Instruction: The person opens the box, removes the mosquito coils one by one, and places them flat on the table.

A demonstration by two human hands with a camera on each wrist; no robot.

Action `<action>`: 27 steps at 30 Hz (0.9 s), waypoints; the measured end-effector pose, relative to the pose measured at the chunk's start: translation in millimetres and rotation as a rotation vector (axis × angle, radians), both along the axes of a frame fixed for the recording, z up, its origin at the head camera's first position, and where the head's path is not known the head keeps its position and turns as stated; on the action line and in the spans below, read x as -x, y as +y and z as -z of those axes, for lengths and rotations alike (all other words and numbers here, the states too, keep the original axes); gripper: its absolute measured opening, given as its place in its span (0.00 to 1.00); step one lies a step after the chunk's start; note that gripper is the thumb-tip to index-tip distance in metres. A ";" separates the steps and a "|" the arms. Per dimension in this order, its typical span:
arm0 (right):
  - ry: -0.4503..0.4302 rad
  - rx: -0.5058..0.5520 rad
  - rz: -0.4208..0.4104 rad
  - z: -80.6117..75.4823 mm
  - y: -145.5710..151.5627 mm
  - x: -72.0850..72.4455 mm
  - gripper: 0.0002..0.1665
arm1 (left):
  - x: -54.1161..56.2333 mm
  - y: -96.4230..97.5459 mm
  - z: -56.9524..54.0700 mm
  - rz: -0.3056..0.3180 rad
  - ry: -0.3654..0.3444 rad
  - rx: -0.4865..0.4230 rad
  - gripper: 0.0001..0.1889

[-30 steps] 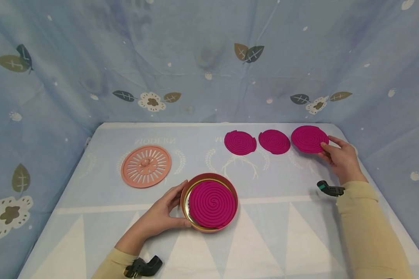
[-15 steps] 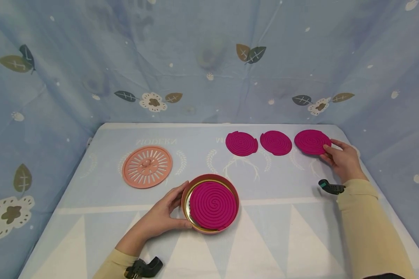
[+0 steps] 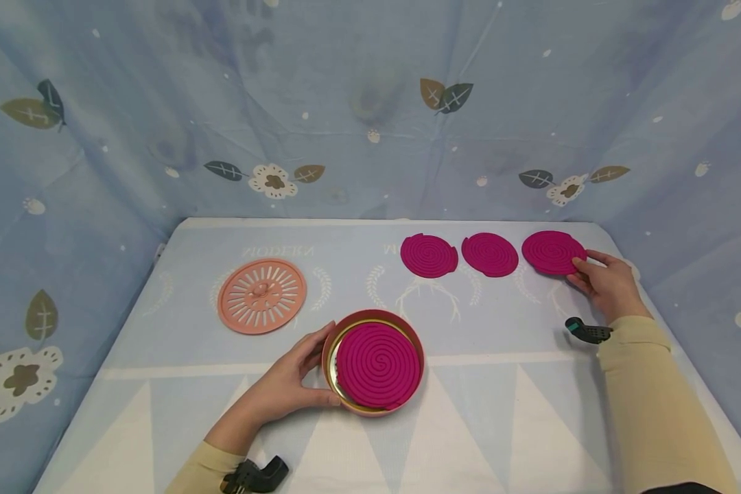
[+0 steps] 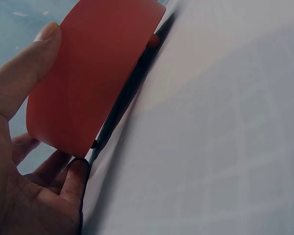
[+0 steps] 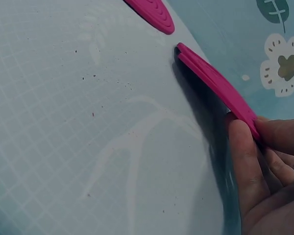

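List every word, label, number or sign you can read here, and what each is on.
"MODERN": on the tablecloth, beyond the orange lid; faint, apparently flipped.
"M": on the tablecloth, left of the row's leftmost pink mat; any more letters unreadable.
No readable text on the lid, red container or anything else.

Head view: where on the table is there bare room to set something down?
A wide bare patch of table lies between the round box and the right sleeve; another at the back, between the slotted disc and the magenta discs. Crowded: back right, where the discs line up and the right hand pinches one.
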State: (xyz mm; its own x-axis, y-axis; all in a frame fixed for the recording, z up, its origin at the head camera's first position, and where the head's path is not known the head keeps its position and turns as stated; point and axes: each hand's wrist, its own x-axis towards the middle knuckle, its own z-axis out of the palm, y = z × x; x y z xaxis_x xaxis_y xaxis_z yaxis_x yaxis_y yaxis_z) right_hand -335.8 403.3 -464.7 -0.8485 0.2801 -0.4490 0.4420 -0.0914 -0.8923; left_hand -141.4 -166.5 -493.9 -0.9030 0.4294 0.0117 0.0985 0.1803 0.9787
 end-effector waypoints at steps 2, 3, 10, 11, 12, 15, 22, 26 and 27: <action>-0.003 0.001 -0.012 -1.1 0.0 -0.2 0.50 | -0.2 0.0 -0.1 0.000 0.002 0.004 0.59; -0.003 0.008 -0.021 -1.4 0.4 -0.3 0.51 | -0.2 -0.1 0.1 0.000 0.003 0.006 0.59; -0.010 0.046 -0.085 -1.5 3.5 -1.1 0.52 | 0.6 -0.6 0.9 0.001 0.003 0.004 0.60; -0.012 0.048 -0.091 -1.3 4.1 -1.3 0.51 | 0.6 -0.6 1.0 0.002 0.005 0.001 0.59; -0.014 0.050 -0.097 -1.1 4.7 -1.7 0.51 | 0.6 -0.5 0.9 0.002 0.007 -0.001 0.59; -0.019 0.031 -0.125 -0.8 7.0 -2.8 0.50 | 0.4 -0.1 0.4 0.000 0.007 0.001 0.59; -0.026 0.033 -0.169 -5.6 11.8 -7.2 0.50 | 0.8 0.3 1.0 0.000 0.000 0.004 0.59; -0.015 0.054 -0.178 -7.2 13.2 -11.2 0.49 | 1.0 -0.2 1.6 0.003 0.007 0.011 0.60; -0.014 0.051 -0.183 -7.7 13.4 -12.6 0.49 | 0.9 -0.2 1.3 0.002 0.009 0.014 0.59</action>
